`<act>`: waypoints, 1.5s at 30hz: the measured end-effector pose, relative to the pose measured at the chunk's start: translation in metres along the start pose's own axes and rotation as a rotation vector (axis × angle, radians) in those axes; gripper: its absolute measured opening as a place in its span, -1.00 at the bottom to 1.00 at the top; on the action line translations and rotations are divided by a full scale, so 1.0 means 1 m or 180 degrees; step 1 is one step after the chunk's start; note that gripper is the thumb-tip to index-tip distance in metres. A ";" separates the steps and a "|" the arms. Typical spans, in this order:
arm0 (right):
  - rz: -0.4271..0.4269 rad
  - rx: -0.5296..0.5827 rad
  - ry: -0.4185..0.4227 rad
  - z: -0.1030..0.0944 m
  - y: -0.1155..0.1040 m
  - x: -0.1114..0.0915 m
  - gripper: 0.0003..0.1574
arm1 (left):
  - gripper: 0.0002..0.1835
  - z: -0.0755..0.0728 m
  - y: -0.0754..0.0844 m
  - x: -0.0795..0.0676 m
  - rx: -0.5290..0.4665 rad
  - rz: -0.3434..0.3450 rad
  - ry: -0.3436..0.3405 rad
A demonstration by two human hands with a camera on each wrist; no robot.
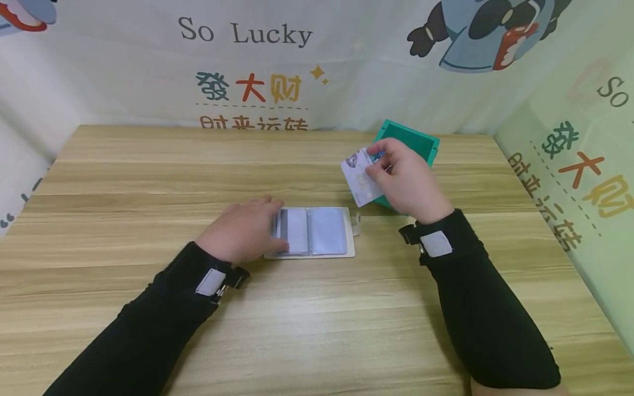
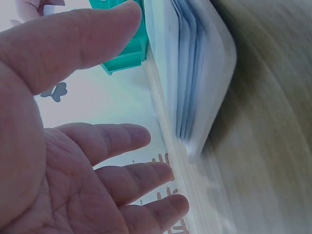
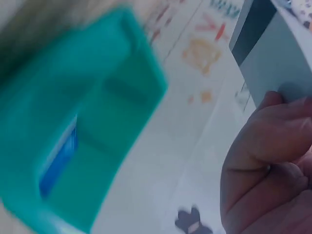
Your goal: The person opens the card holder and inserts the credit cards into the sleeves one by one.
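An open card holder (image 1: pixel 328 234) with clear sleeves lies flat on the table, a pale card with a grey stripe in its left-hand sleeve. At its left edge my left hand (image 1: pixel 242 228) rests with the fingers relaxed and the thumb over the near corner. In the left wrist view, the stacked sleeves (image 2: pixel 187 73) show edge-on beside the thumb. My right hand (image 1: pixel 408 179) pinches a pale printed card (image 1: pixel 359 179) above the table, in front of the green box (image 1: pixel 430 151). That card's grey back (image 3: pixel 275 58) with a dark stripe faces the right wrist camera.
The green box stands at the back right, partly behind the right hand, with a blue card (image 3: pixel 61 158) inside. A small clasp tab (image 1: pixel 356 224) sticks out from the holder's right side. A printed cloth (image 1: pixel 346 71) hangs along the table's back edge.
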State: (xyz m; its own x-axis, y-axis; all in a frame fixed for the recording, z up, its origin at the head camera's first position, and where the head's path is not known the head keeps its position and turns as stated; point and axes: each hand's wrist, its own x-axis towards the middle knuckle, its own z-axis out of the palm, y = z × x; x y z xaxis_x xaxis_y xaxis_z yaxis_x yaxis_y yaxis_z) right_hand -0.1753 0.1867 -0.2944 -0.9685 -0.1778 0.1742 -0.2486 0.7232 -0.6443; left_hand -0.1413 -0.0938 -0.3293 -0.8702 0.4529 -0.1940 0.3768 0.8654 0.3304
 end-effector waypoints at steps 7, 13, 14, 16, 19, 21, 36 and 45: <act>0.0115 0.0311 -0.0298 0.029 -0.008 -0.005 -0.72 | -0.14 0.001 0.004 -0.001 0.0004 0.0040 0.0006; 0.0199 0.0329 -0.0623 0.049 -0.013 -0.009 -0.72 | -0.11 0.004 0.006 0.000 0.0112 -0.0005 -0.0027; 0.0214 0.0336 -0.0677 0.051 -0.014 -0.010 -0.72 | -0.11 0.004 0.006 0.000 0.0127 -0.0011 -0.0034; 0.0235 0.0341 -0.0764 0.054 -0.015 -0.012 -0.72 | -0.10 0.005 0.006 0.000 0.0155 -0.0014 -0.0037; 0.0282 0.0380 -0.0870 0.057 -0.016 -0.013 -0.71 | -0.07 0.006 0.005 0.000 0.0191 -0.0014 -0.0043; 0.0305 0.0360 -0.0916 0.058 -0.017 -0.013 -0.69 | -0.04 0.006 0.004 0.000 0.0231 -0.0006 -0.0048; 0.0167 -0.0292 -0.1001 0.070 -0.021 -0.014 -0.64 | -0.09 0.009 0.005 0.001 0.0331 -0.0010 -0.0038; 0.0088 -0.0519 -0.0955 0.076 -0.022 -0.014 -0.72 | -0.11 0.011 0.005 0.002 0.0320 -0.0053 -0.0112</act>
State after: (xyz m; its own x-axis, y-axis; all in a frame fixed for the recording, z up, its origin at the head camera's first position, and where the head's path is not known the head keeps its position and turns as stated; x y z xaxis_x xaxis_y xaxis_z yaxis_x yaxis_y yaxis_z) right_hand -0.1569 0.1230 -0.3396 -0.9411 -0.3274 -0.0842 -0.2405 0.8234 -0.5141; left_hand -0.1376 -0.0863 -0.3381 -0.8656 0.4440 -0.2316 0.3938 0.8892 0.2329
